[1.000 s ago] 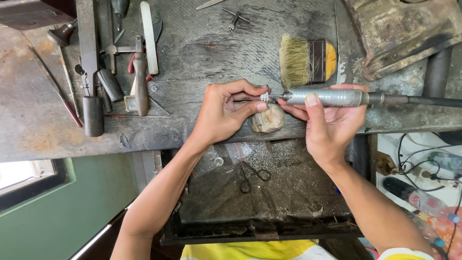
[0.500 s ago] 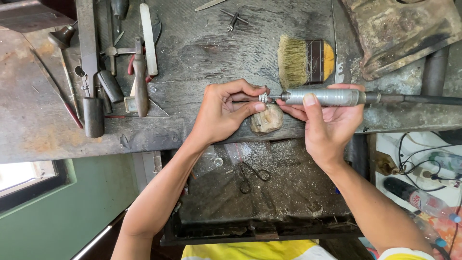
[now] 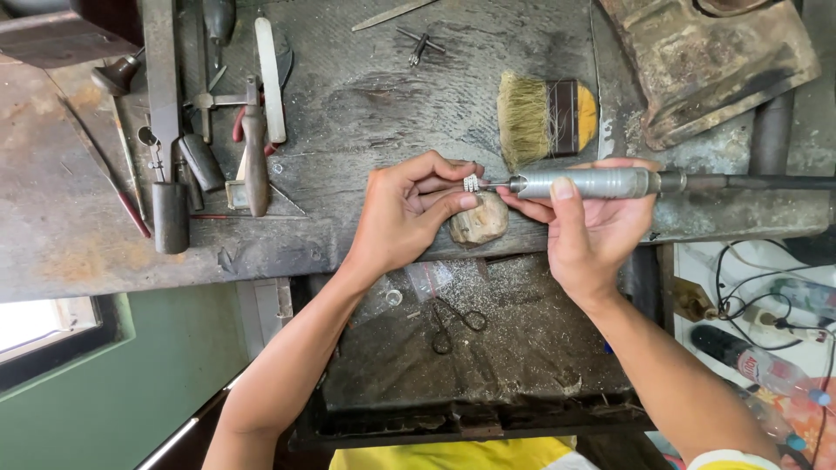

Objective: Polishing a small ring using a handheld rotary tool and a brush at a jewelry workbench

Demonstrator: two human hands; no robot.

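Metal rotary handpiece (image 3: 592, 183) in right hand (image 3: 592, 231), left hand (image 3: 409, 218) pinching small piece (image 3: 471, 183)

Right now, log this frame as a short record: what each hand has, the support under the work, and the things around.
left hand: pinches a small silvery piece between fingertips
right hand: grips a metal rotary handpiece, tip at the small piece
support: rounded wooden peg at the edge of the workbench, under the fingers
behind the hands: flat brush with pale bristles
left of the bench: files and pliers lying together
below: dusty tray with small scissors
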